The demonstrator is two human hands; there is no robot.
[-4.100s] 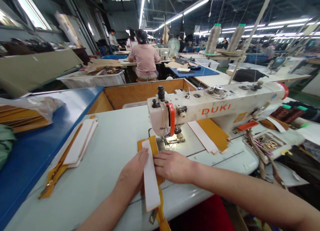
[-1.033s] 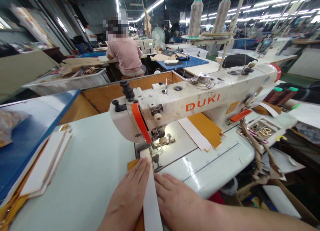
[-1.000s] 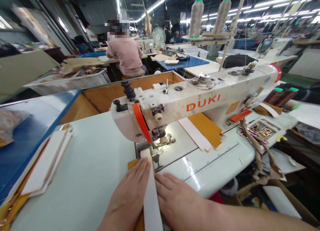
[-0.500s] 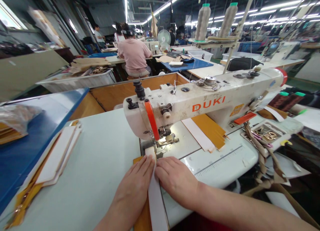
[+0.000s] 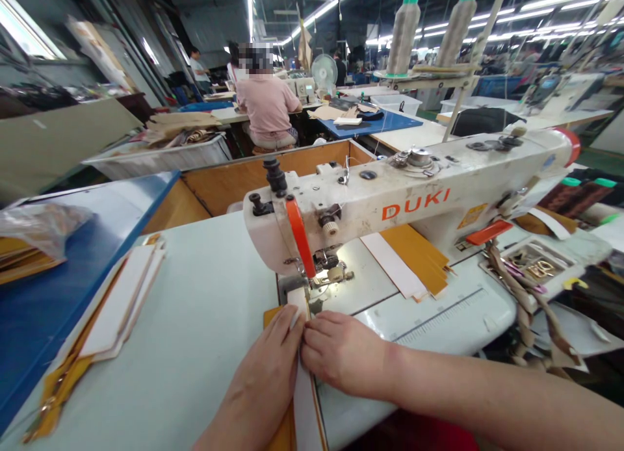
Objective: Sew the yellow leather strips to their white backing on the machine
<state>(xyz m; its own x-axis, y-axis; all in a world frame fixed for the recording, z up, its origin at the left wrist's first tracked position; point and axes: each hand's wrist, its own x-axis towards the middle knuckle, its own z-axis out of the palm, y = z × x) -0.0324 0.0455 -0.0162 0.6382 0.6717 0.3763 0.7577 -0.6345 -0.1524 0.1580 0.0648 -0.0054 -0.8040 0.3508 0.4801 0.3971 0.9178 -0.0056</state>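
Note:
A long white strip (image 5: 306,405) with a mustard-coloured piece (image 5: 284,433) under its left side runs up to the presser foot of a white sewing machine (image 5: 361,201). On the strip's left side lies my left hand (image 5: 268,366), fingers together and pressed on the strip just in front of the foot. My right hand (image 5: 341,353) has its fingers curled and pinched at the strip's right edge, close beside the left fingertips. The needle is hidden behind the machine head.
White and mustard strips (image 5: 414,256) lie behind the machine's arm. More strips (image 5: 114,308) are at the left, near a blue table (image 5: 82,269). A tray with metal rings (image 5: 531,262) is at the right. A person in pink (image 5: 267,106) sits ahead.
The camera view has shifted slightly, moving the scene to the right. My right hand's fingers are curled in more at the strip's edge, and my left thumb and fingers are bunched closer.

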